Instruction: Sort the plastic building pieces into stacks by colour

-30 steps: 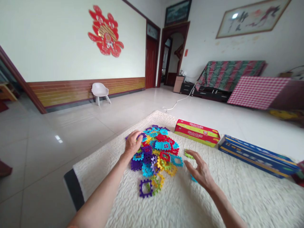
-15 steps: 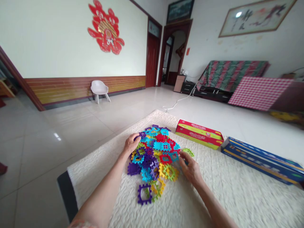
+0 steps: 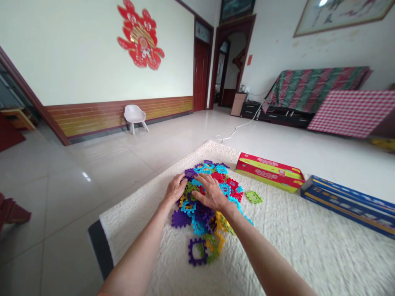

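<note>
A heap of flat plastic interlocking building blocks [image 3: 203, 213] with notched edges lies on the cream quilted cover. They are purple, light blue, red, yellow and green, many with cut-out centres. My left hand [image 3: 175, 188] rests against the heap's left edge beside a purple block [image 3: 190, 173], fingers loosely bent and nothing visibly gripped. Spread over the middle of the heap is my right hand [image 3: 212, 192], thumb apart from the fingers, hiding the blocks beneath. Nearer me lies a purple square frame block [image 3: 191, 258]. One green block [image 3: 254, 197] sits apart on the right.
A red and yellow-green box [image 3: 268, 174] and a long blue box [image 3: 348, 205] stand along the far right side of the quilted cover [image 3: 142, 230]. Beyond, on the tiled floor, are a small white chair [image 3: 135, 116] and a white cable [image 3: 236, 130].
My right hand has moved left, from the heap's right side onto its middle. My left hand stays at the left edge. The whole view has shifted slightly.
</note>
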### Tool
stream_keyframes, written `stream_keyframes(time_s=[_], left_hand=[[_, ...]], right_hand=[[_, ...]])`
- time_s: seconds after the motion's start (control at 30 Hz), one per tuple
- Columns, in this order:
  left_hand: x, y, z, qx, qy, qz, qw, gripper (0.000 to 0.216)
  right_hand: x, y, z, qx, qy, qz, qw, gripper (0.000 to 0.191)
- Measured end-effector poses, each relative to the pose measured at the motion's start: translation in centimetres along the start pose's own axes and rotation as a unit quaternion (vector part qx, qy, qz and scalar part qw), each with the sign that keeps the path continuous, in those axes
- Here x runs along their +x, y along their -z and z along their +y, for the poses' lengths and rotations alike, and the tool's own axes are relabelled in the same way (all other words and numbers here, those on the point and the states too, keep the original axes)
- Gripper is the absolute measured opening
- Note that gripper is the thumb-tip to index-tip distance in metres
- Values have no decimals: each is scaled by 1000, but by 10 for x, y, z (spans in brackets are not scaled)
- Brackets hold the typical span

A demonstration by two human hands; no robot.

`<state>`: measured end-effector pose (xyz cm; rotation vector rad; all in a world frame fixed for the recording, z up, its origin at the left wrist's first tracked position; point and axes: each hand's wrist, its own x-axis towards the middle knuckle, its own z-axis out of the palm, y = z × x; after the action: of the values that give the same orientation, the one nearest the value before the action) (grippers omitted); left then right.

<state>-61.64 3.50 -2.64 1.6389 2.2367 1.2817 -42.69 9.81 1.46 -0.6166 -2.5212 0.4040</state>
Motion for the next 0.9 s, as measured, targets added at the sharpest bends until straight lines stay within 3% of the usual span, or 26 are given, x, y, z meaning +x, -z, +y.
stream_keyframes(time_s=[0.13, 0.37, 0.63, 0.9], left_hand=[[-8, -10, 2, 37, -19, -29, 999, 35], [-26, -16, 17, 20, -12, -40, 999, 37], [-53, -33, 53, 9, -13, -76, 997, 38], [-75, -64, 97, 6, -44, -111, 993, 38]], right_hand=[[11, -15, -2, -94, -38, -81, 992, 62], [-15, -3, 6, -84, -46, -109, 989, 52], [-58, 21, 10, -74, -85, -111, 987, 52], [-117, 51, 27, -92, -101, -67, 988, 48]])
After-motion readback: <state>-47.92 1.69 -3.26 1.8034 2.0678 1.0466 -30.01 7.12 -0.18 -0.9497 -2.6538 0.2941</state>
